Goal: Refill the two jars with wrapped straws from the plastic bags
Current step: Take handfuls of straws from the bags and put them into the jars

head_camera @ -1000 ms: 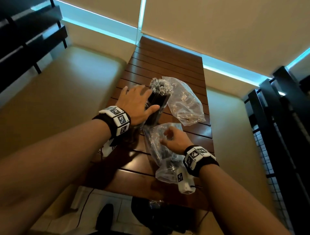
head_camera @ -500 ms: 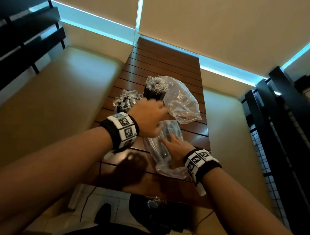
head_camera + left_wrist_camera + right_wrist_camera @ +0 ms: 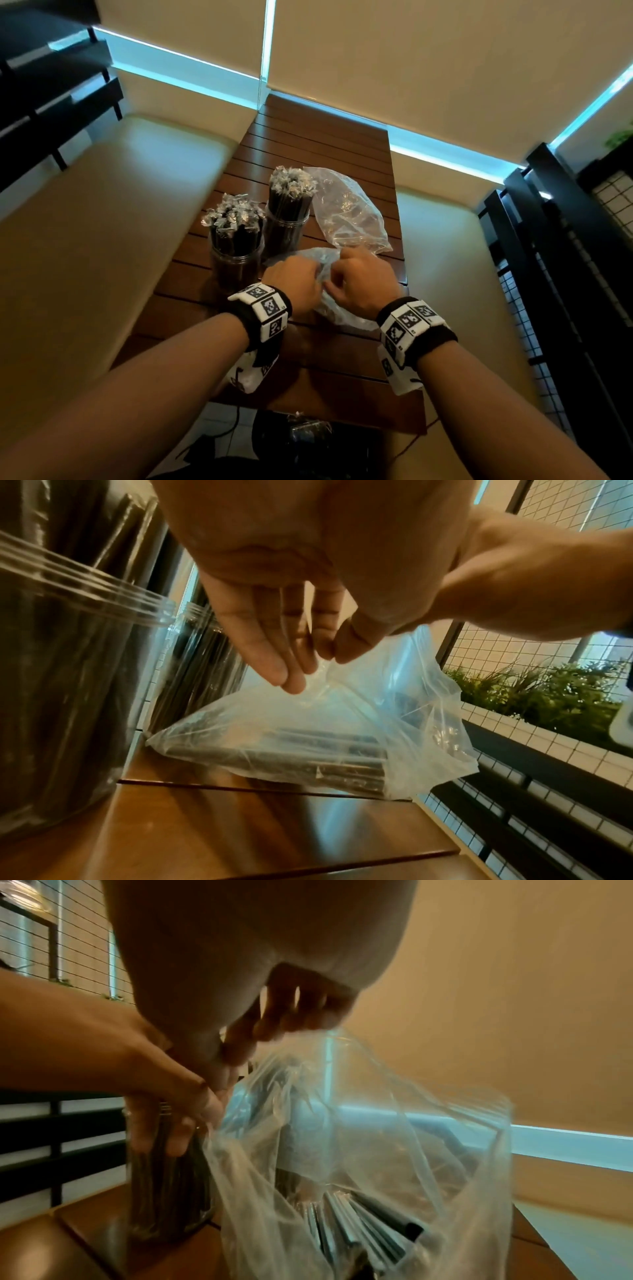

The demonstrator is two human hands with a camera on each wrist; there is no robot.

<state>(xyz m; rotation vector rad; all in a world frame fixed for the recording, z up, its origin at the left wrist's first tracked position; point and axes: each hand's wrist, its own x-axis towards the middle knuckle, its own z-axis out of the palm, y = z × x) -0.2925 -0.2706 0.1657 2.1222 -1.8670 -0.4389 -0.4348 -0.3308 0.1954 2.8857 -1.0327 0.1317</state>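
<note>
Straws (image 3: 329,753) remain in the near bag (image 3: 337,313) on the table (image 3: 308,144); my left hand (image 3: 294,286) has left the jars (image 3: 236,270) and now pinches the film opposite my right hand (image 3: 364,284), spreading the mouth for another handful.

No readable text, labels, brands or numbers anywhere. Wristbands (image 3: 270,310) carry black-and-white square code markers only, no legible letters. Plastic bag (image 3: 308,731) and jars (image 3: 236,260) unprinted.

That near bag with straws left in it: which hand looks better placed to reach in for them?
Probably the right hand: the near bag opens toward it, while the left hand pinches the film beside the jars.
</note>
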